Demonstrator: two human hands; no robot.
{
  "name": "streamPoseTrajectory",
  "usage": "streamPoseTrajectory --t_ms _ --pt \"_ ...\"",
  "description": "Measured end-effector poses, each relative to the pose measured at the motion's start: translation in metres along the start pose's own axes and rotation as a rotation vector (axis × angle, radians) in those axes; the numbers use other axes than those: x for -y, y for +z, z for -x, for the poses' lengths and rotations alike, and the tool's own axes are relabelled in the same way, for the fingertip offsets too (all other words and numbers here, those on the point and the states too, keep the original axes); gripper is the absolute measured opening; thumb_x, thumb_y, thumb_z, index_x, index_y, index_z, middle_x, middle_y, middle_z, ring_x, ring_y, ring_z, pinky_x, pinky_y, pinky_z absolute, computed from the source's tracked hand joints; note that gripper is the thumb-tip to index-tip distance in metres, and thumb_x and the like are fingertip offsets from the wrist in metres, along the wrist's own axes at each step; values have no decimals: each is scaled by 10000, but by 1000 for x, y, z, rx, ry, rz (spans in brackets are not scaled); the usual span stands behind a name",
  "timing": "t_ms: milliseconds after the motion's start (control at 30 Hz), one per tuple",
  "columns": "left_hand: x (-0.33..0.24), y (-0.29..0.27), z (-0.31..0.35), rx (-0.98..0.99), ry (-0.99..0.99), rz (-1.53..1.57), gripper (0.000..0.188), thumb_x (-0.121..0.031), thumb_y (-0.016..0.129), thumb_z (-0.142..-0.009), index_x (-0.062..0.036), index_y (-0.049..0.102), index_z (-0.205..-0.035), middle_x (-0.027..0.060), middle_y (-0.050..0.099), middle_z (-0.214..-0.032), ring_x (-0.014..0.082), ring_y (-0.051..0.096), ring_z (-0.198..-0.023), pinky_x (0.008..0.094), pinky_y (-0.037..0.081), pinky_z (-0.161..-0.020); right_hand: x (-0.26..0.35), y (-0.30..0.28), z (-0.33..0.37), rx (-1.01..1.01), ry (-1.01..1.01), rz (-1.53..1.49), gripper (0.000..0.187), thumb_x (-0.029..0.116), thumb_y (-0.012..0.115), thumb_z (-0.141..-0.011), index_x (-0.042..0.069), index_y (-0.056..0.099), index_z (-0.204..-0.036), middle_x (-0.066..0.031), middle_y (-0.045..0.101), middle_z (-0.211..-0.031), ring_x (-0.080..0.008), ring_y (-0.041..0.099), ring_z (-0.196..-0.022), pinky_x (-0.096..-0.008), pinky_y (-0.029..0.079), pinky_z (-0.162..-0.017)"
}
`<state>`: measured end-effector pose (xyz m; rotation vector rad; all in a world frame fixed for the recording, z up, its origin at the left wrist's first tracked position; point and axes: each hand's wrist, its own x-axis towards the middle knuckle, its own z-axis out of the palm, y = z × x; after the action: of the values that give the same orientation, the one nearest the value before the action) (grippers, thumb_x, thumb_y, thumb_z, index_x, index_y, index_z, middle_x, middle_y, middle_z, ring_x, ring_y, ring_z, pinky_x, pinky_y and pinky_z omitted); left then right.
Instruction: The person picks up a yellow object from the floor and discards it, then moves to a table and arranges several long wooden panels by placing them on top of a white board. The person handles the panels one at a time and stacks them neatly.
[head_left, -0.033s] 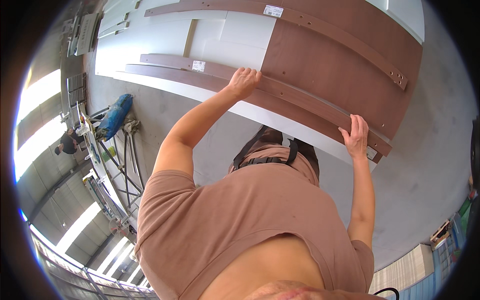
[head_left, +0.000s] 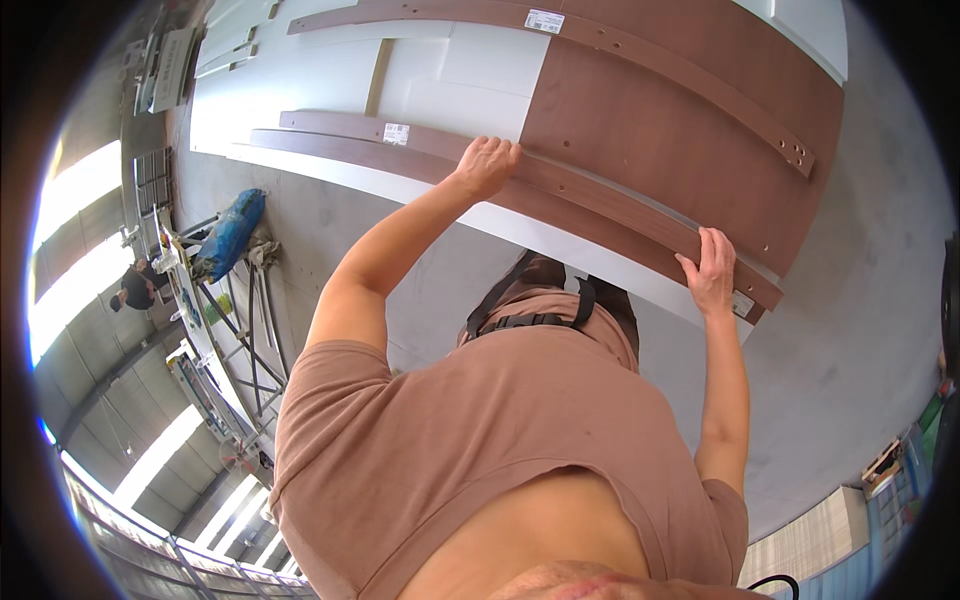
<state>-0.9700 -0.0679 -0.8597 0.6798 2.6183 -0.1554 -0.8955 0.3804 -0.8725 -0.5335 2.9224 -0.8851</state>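
The drilled brown rail [head_left: 612, 208] lies along the panel stack's [head_left: 670, 130] near edge. The left grip [head_left: 488, 168] grasps it mid-length, the right grip [head_left: 712, 272] near its right end, presumably for even support; finger contact underneath is hidden.

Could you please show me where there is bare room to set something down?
The brown panel has a broad bare patch between the far brown strip and near brown strips, right of the white surface. It is crowded along the near strips, where the left hand and right hand are.
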Motion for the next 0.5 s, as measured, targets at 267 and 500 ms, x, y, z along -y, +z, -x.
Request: streamPoseTrajectory --t_ms 267,500 --pt "-11 39 -27 42 10 47 276 2 528 -818 -36 571 -1088 131 662 -1077 294 622 -1081 415 477 -932 -22 23 23 -57 40 95 590 267 801 -753 20 567 -1235 -147 549 -1238 -344 508 -1193 -469 400 -1025" --pt "-5 35 -50 7 38 -59 362 3 577 -792 -45 579 -1150 97 660 -1068 270 628 -1077 396 492 -910 -55 37 11 3 14 45 574 271 819 -718 41 567 -1179 -122 564 -1155 -317 533 -1139 -442 400 -1026"
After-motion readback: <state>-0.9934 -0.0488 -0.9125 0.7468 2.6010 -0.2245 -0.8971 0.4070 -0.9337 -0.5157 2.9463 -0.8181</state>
